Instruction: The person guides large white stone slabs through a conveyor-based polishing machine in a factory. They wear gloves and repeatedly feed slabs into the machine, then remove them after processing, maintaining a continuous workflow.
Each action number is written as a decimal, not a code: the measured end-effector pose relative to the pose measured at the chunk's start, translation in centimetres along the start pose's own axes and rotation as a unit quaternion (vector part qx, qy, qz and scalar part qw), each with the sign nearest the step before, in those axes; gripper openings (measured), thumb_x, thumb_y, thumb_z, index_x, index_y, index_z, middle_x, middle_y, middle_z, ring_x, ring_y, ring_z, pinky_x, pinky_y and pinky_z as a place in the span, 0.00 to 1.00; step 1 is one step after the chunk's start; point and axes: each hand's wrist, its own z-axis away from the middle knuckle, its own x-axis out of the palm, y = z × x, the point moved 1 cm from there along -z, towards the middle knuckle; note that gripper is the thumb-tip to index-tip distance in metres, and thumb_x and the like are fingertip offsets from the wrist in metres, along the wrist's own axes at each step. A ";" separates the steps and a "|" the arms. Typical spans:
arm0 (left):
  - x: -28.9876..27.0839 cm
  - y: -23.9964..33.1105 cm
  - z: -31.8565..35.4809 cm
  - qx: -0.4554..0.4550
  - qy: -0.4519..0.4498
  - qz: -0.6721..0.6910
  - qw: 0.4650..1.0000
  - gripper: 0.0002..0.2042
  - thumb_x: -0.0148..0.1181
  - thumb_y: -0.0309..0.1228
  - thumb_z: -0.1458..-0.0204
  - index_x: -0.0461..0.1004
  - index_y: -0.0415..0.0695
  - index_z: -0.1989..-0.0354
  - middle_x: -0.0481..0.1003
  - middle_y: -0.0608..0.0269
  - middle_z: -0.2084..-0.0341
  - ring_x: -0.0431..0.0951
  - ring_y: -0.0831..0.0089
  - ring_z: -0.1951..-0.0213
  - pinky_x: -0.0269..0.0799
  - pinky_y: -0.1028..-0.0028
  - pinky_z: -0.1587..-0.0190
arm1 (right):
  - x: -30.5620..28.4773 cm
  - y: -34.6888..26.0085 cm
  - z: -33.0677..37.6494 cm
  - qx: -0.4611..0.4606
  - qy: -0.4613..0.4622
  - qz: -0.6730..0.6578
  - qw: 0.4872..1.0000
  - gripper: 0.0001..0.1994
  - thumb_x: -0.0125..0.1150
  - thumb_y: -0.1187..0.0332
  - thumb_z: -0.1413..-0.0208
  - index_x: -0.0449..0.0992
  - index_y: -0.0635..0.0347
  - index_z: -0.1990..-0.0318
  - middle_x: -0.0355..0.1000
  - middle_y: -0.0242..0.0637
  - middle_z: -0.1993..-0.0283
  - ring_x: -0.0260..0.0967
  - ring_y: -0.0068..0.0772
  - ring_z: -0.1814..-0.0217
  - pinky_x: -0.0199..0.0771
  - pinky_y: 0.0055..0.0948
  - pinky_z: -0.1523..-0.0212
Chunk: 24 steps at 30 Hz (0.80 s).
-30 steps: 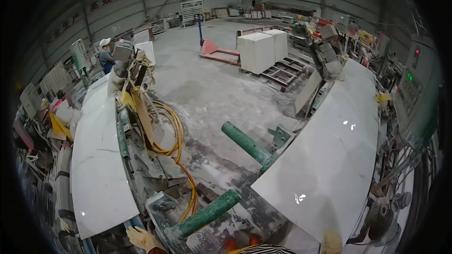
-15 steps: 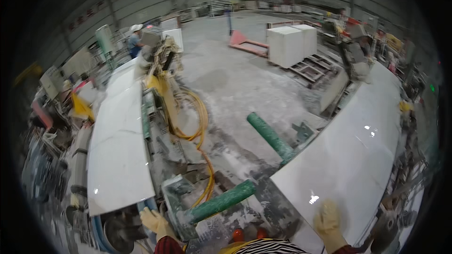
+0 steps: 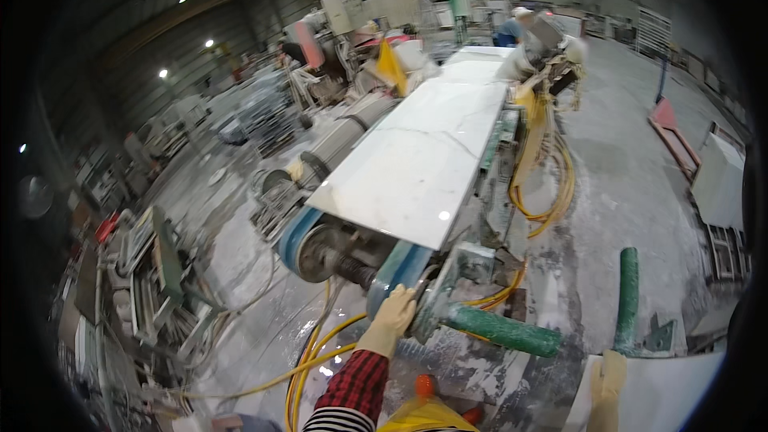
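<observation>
My left hand (image 3: 394,314), in a cream glove, reaches to the near end of a belt conveyor. Its fingers are apart from any held thing and lie by the blue belt (image 3: 400,266), seeming to touch it or the frame beside it. A long white slab (image 3: 408,160) with faint grey veins lies on that conveyor. At lower right my right hand (image 3: 610,374), gloved alike, rests on the near left part of a second white slab (image 3: 668,388). Its fingers point forward at the slab's far edge, slightly blurred, with nothing visible in them.
Green rollers (image 3: 504,330) stick out between the two lines, one upright-looking roller (image 3: 628,296) further right. Yellow hoses (image 3: 320,364) cross the wet floor at left and loop beside the conveyor. A person (image 3: 512,28) stands at the far end. A pallet truck (image 3: 668,132) stands right.
The view has swung left, so the left conveyor now sits mid-picture. My left arm has stretched forward to the conveyor's end. My right hand still lies on the right slab, now near its far edge.
</observation>
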 end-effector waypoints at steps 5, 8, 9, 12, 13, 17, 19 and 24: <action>-0.2 3.1 -0.3 -0.015 -0.006 -0.038 0.999 0.17 0.54 0.38 0.27 0.76 0.44 0.36 0.72 0.41 0.42 0.77 0.40 0.38 0.74 0.43 0.38 | 3.1 6.7 0.4 0.117 -0.111 0.079 0.984 0.25 0.56 0.52 0.24 0.85 0.66 0.39 0.82 0.64 0.38 0.78 0.70 0.34 0.76 0.56 0.29; -0.1 1.9 0.5 -0.035 -0.048 -0.063 0.996 0.21 0.54 0.41 0.26 0.75 0.45 0.31 0.69 0.37 0.32 0.74 0.40 0.34 0.73 0.46 0.33 | 3.8 7.0 -1.0 0.083 -0.149 0.094 0.981 0.25 0.57 0.50 0.25 0.85 0.63 0.38 0.84 0.60 0.41 0.79 0.68 0.37 0.77 0.53 0.32; -0.3 1.5 0.4 -0.035 -0.070 -0.049 0.996 0.22 0.54 0.42 0.25 0.74 0.45 0.28 0.68 0.35 0.28 0.73 0.40 0.32 0.73 0.47 0.32 | 4.2 5.6 -1.8 0.095 -0.104 0.072 0.987 0.26 0.57 0.49 0.25 0.84 0.63 0.37 0.83 0.60 0.39 0.79 0.68 0.35 0.77 0.54 0.31; -0.5 0.6 -0.5 -0.021 -0.147 0.011 0.989 0.23 0.49 0.42 0.22 0.75 0.46 0.27 0.63 0.35 0.21 0.74 0.39 0.30 0.71 0.51 0.28 | 7.3 -0.1 0.1 0.062 0.034 0.110 0.991 0.31 0.54 0.47 0.22 0.76 0.65 0.28 0.76 0.59 0.27 0.73 0.64 0.26 0.74 0.55 0.29; 0.7 -1.5 0.1 0.003 -0.131 0.023 0.991 0.23 0.49 0.43 0.22 0.75 0.46 0.27 0.64 0.36 0.21 0.74 0.40 0.30 0.71 0.52 0.27 | 9.1 -4.6 -0.3 0.070 0.089 0.060 0.992 0.24 0.58 0.56 0.27 0.78 0.65 0.34 0.77 0.57 0.36 0.73 0.66 0.32 0.72 0.57 0.31; -6.9 -4.6 2.6 -0.066 -0.173 0.273 0.944 0.25 0.48 0.45 0.21 0.75 0.44 0.26 0.74 0.46 0.26 0.74 0.47 0.27 0.70 0.56 0.26 | 6.7 -29.5 -5.6 -0.040 0.008 -0.076 0.996 0.13 0.62 0.72 0.38 0.77 0.66 0.48 0.74 0.58 0.51 0.68 0.69 0.46 0.68 0.60 0.44; -8.9 -6.7 2.5 -0.036 -0.140 0.312 0.939 0.25 0.47 0.47 0.21 0.79 0.42 0.31 0.82 0.48 0.34 0.80 0.48 0.32 0.74 0.59 0.29 | 9.6 -33.2 -6.2 -0.152 0.119 -0.067 0.979 0.10 0.61 0.73 0.39 0.76 0.65 0.52 0.72 0.57 0.53 0.67 0.69 0.49 0.67 0.61 0.43; -16.4 -19.8 6.4 -0.123 -0.034 0.168 0.978 0.24 0.52 0.48 0.25 0.81 0.43 0.34 0.84 0.45 0.39 0.82 0.46 0.36 0.77 0.56 0.33 | 12.0 -46.5 -12.4 -0.157 0.011 -0.137 0.978 0.19 0.63 0.71 0.35 0.77 0.65 0.39 0.76 0.56 0.41 0.70 0.67 0.39 0.67 0.59 0.32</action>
